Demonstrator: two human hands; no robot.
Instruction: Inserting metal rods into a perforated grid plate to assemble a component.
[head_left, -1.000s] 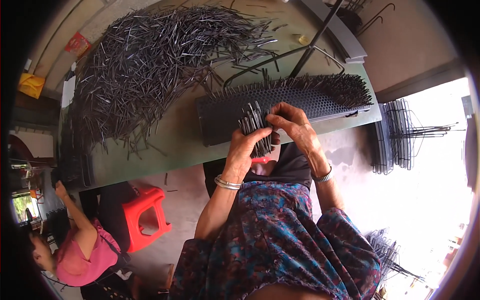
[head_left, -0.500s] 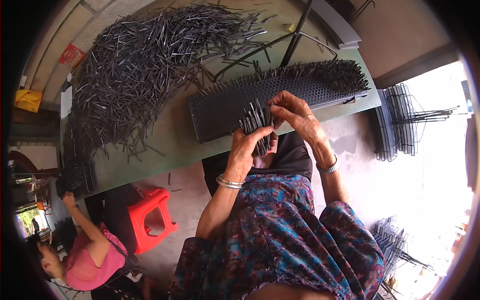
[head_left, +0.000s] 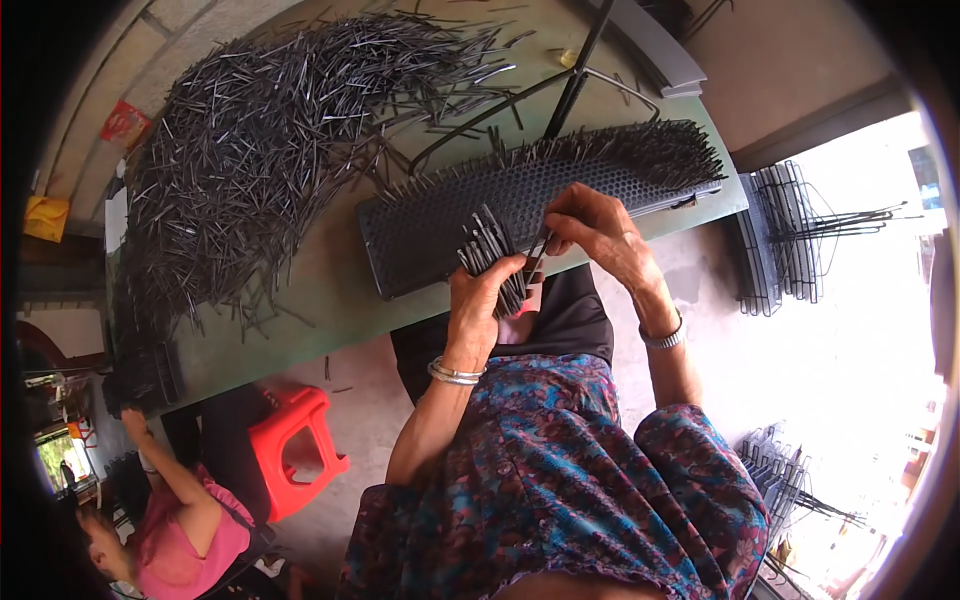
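Observation:
My left hand (head_left: pixel 475 305) is closed around a bundle of thin dark sticks (head_left: pixel 487 248), whose ends fan out above the thumb. To its right, my right hand (head_left: pixel 602 235) pinches a single dark stick (head_left: pixel 537 250) between thumb and fingers, slightly apart from the bundle. Just beyond both hands lies a long black perforated board (head_left: pixel 420 240) along the table's near edge. Upright sticks (head_left: pixel 660 155) fill its right end densely and continue along its far edge. Its near left holes show no sticks.
A big heap of loose dark sticks (head_left: pixel 260 140) covers the left of the green table (head_left: pixel 290 345). A metal stand (head_left: pixel 570 95) rises behind the board. A red stool (head_left: pixel 300 450) and a person in pink (head_left: pixel 190 530) are at lower left. Wire racks (head_left: pixel 785 240) stand right.
My right hand has drawn slightly away from the bundle, and a single stick now shows in its fingers. The whole view has shifted a little; the board looks unchanged.

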